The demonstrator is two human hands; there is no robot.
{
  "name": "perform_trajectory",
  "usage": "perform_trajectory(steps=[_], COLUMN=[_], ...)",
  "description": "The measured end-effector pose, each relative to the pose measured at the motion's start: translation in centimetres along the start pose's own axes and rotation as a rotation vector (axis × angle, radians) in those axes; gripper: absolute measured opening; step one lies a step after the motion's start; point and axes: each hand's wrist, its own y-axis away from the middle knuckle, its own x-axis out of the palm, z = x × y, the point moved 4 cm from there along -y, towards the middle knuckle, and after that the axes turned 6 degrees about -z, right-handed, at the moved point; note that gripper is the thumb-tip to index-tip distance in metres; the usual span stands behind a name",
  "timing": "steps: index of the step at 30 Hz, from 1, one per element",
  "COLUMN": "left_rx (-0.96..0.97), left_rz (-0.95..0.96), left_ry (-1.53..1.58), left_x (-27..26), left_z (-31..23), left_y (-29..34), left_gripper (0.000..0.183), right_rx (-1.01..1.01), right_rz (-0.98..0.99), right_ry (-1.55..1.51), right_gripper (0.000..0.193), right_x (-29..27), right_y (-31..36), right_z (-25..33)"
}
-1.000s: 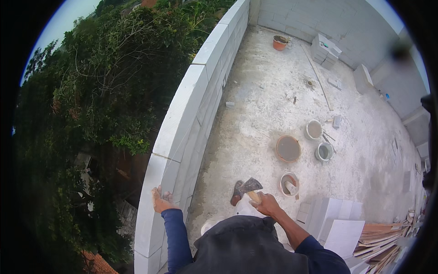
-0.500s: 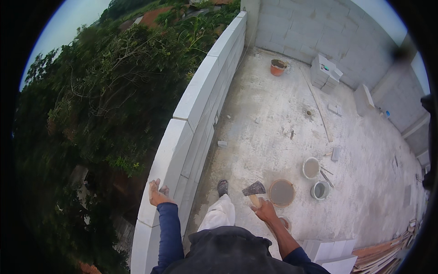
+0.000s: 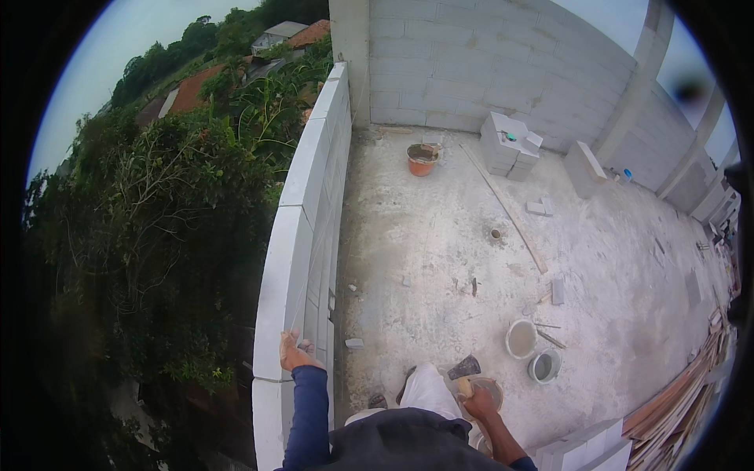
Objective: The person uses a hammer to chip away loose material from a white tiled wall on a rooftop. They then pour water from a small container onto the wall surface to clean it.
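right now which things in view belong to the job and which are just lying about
Seemingly in use:
wooden-handled, dark-bladed hatchet, in the right hand
low, pale grey block wall, at the left hand

Seemingly just lying about:
long, thin, pale strip
pile of brown wooden boards
small, pale block fragment near the low wall

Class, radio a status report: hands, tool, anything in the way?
Left hand at low white block wall. Right hand gripping dark-bladed, wooden-handled tool. Round white bucket ahead, clear of tool.
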Motion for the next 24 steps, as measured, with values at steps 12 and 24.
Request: perform_trajectory(steps=[12, 24], left_rx=[0.014, 0.027], left_rz=[-0.103, -0.155], left_ry=[0.037, 0.129], left_x=[37.7, 72.5], left_z=[5.2, 8.1], left_y=[-10.9, -23.0], left_gripper=[0.040, 0.034], right_rx=[-0.073, -0.346], right_rz=[0.154, 0.077], right_ry=[0.029, 0.040], right_gripper=[0.051, 0.052], right_x=[-7.9, -22.8], right_y=[-41.9, -85.4], right_z=[9.7, 33.4])
